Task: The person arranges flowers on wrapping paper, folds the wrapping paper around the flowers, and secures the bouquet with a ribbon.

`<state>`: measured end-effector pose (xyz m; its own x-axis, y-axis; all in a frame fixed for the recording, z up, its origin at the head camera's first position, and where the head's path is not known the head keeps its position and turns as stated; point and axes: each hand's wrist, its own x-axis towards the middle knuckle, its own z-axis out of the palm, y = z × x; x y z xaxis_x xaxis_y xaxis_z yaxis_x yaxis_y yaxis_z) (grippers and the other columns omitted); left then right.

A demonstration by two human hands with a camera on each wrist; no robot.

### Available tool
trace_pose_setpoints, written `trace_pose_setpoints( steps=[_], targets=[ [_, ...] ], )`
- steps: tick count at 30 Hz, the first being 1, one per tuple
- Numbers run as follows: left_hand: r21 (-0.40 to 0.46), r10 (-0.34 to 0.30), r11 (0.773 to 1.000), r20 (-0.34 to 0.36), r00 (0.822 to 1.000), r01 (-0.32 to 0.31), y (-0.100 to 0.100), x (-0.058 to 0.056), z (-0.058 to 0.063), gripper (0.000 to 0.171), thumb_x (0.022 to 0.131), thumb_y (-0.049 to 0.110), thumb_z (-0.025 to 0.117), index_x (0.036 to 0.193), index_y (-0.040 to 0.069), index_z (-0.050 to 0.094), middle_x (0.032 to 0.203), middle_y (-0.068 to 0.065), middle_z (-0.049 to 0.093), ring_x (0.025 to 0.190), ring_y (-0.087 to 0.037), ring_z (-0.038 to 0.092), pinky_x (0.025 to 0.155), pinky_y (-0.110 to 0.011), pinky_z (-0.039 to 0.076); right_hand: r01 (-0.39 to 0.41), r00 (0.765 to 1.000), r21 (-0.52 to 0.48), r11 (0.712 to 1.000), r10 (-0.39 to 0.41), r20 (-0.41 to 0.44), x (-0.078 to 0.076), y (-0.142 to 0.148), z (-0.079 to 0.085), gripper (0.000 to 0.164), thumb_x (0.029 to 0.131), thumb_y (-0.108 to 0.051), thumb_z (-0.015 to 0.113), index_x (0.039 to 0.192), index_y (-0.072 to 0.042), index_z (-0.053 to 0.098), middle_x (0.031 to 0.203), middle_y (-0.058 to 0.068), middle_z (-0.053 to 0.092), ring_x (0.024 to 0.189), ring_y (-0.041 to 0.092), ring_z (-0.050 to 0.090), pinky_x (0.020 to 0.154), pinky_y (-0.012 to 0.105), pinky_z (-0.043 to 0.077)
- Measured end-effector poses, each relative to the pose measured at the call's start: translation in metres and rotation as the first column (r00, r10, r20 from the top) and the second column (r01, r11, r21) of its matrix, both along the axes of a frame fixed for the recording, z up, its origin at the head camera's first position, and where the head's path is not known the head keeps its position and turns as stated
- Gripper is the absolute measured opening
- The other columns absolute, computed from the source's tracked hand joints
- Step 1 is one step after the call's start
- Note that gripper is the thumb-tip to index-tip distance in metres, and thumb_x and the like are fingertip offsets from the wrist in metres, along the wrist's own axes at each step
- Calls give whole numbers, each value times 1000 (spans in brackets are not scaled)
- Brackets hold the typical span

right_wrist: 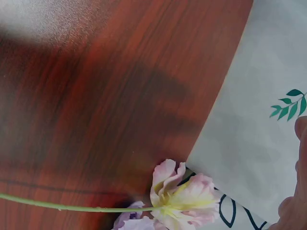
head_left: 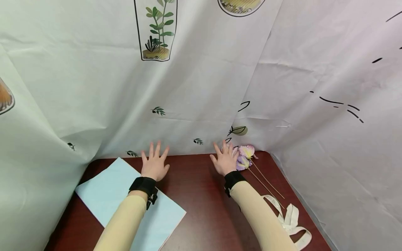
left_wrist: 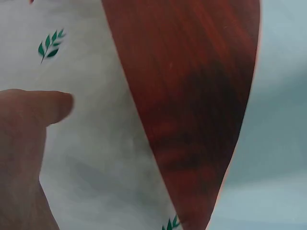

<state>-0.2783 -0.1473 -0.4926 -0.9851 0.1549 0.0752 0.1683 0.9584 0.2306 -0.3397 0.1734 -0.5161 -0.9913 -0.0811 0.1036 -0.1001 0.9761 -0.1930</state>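
Cream sleeves (head_left: 120,226) lie nearest, running forward to the black straps (head_left: 142,184) on my wrists. My left hand (head_left: 154,165) and right hand (head_left: 225,161) are both empty, fingers straight and spread wide, at the far edge of the dark red wood-grain table (head_left: 201,195), in front of a printed cloth (head_left: 194,87). I cannot tell whether either palm touches anything. Light-blue paper (head_left: 120,184) lies on the left, set askew beneath my left wrist. At the far right, just beside my right hand, are a pink-and-yellow flower (head_left: 246,151) and a purple flower (head_left: 242,163), artificial by the look of them, with thin stems (head_left: 267,179) slanting toward the near right. White ribbon (head_left: 292,223) lies in loose loops by the stem ends.

I take this as a ready pose, with no handling under way. A next move would call for closing the fingers: a fine pinch for a stem, or a gentle edge hold for the paper, without creasing it.
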Motion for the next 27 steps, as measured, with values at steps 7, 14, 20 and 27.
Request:
trace_pose_setpoints(
  steps=[7,14,20,27],
  targets=[
    [102,-98,990,47,994,92,13,24,-18,70,103,21,81,164,3,51,170,-36,32,159,-58,30,121,-79,29,-91,996,-75,993,89,-28,9,-2,0,58,117,-49,51,164,-16,58,170,26,46,163,51,31,126,77,24],
    [194,-154,973,159,975,122,15,56,-45,63,85,19,100,137,-2,72,158,-36,45,141,-56,50,110,-75,44,-249,968,-142,958,243,-59,23,-8,-15,45,117,-36,55,131,-1,79,137,21,76,145,50,58,121,61,44],
    [161,-157,979,177,972,129,14,63,-59,57,76,20,105,122,4,75,157,-34,48,139,-54,51,109,-76,43,-249,967,-174,953,254,3,30,-15,-20,45,118,-38,55,129,-3,81,133,16,78,147,45,58,121,57,46],
    [184,-162,974,143,976,135,11,63,-68,48,73,14,107,98,14,65,153,-32,50,139,-54,50,109,-79,40,-243,968,-163,956,251,27,31,-19,-25,45,117,-41,54,130,-9,82,130,10,80,136,35,67,112,55,54]
  ],
)
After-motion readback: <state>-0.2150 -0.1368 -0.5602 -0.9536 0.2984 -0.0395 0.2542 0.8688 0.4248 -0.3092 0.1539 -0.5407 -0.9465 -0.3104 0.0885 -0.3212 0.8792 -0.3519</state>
